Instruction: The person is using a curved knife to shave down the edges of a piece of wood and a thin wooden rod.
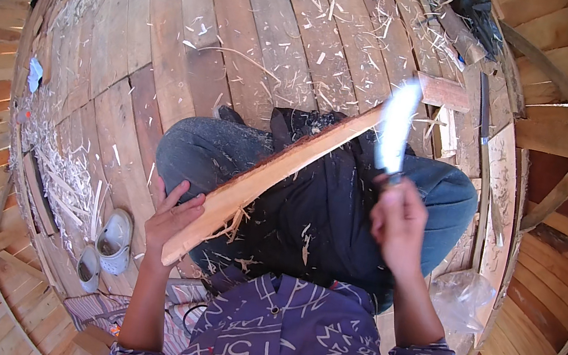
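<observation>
The left hand (170, 218) grips the near end of one long wooden board (269, 175), which slants up across the lap. The right hand (397, 224) is raised, fist closed round the handle of one blurred knife (396, 125). Two pale shoes (106, 249) lie on the plank floor (171, 43)

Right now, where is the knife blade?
In the head view, the knife blade is raised at upper right in the right hand, just beside the far end of the wooden strip held by the left hand.
</observation>
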Motion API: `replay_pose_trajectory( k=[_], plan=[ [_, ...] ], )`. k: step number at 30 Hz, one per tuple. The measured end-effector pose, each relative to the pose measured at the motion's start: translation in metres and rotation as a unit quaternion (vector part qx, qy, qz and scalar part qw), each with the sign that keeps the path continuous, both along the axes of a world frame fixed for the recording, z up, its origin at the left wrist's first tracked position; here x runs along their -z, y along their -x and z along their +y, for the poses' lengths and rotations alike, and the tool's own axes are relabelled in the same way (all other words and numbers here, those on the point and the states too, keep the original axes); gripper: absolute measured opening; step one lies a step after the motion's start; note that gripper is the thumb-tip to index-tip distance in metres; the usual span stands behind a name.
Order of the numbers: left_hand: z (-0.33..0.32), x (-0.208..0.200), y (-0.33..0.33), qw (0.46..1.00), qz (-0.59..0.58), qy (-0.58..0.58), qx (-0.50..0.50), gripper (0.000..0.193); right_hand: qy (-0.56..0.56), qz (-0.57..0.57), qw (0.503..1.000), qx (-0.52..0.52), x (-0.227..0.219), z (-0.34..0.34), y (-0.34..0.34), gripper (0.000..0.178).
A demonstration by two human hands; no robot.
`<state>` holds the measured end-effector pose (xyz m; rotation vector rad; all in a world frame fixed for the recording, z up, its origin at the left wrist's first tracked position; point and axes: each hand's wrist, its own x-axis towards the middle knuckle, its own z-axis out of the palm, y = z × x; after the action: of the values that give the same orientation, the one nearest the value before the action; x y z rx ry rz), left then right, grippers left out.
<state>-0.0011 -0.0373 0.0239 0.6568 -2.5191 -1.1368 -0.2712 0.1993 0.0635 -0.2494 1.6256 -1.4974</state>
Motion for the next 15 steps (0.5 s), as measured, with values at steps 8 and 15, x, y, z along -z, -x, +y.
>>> replay_pose_trajectory(
  k=[8, 15],
  plan=[
    [0.000, 0.006, 0.000, 1.000, -0.006, 0.022, -0.002, 0.014, -0.046, -0.063, 0.997, -0.020, 0.016, -0.003, -0.022, 0.029],
    [0.000, 0.010, -0.004, 1.000, -0.003, 0.016, -0.005, 0.014, 0.008, -0.212, 0.968, -0.132, 0.014, 0.001, -0.007, 0.033]
  ],
)
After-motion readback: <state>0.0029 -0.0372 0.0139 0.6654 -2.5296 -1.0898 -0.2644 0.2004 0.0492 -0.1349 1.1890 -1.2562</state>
